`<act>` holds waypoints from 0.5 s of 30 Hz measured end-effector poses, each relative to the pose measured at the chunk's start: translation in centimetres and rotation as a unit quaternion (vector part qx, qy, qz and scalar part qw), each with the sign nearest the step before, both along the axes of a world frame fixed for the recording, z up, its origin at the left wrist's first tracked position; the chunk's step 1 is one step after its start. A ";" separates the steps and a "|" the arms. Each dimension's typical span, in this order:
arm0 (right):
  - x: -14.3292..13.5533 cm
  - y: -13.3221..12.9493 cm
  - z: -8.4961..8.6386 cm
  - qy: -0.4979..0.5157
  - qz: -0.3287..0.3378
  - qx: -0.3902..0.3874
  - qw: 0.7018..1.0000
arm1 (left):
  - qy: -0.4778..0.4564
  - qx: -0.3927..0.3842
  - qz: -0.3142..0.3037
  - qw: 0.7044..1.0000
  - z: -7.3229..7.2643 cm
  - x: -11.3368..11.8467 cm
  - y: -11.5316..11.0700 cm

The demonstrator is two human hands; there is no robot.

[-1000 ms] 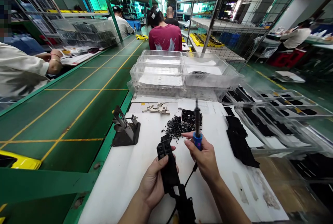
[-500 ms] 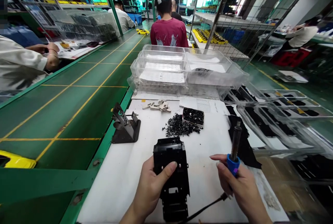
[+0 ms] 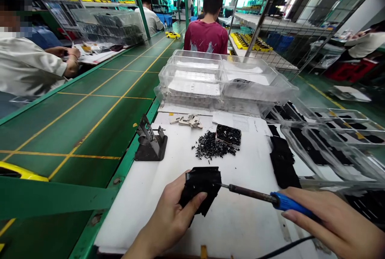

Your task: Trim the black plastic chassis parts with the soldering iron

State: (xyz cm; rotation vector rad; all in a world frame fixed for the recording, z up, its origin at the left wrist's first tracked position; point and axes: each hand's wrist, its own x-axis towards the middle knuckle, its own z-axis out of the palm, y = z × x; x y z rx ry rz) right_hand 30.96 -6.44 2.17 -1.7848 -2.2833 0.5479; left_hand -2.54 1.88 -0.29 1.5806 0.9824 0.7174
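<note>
My left hand [image 3: 177, 211] is closed around a black plastic part [image 3: 200, 185], its thumb across the face; the part is tilted over the white worktable. In my right hand [image 3: 327, 215] is a soldering iron [image 3: 296, 205] with a blue handle, held like a pen. The iron's metal tip points left and meets the right edge of the black part. Beyond them lies a heap of small black pieces [image 3: 209, 146], beside a small box [image 3: 228, 134] filled with similar pieces. A metal soldering iron stand [image 3: 150, 140] stands at the table's left edge.
Light-coloured flat parts [image 3: 191, 121] and a paper sheet [image 3: 237, 119] lie farther back. Clear plastic trays [image 3: 192, 86] are stacked behind. Trays with black parts [image 3: 327, 142] line the right side. A green conveyor [image 3: 99, 110] runs left, where a co-worker [image 3: 27, 62] sits.
The black part has been tilted from its upright, face-on pose. The soldering iron has swung from pointing up to pointing left, its tip now at the part's edge.
</note>
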 end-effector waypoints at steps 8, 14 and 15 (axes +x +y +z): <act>-0.2 1.2 -0.1 0.032 0.011 -0.059 0.998 | 0.010 -0.003 -0.008 1.000 0.3 0.1 -0.2; -0.3 1.5 0.6 0.039 0.020 -0.082 0.996 | 0.021 -0.019 -0.018 0.999 0.3 0.0 -0.2; -0.4 1.5 0.8 0.042 0.023 -0.085 0.995 | 0.022 -0.017 -0.019 0.999 0.2 0.0 -0.2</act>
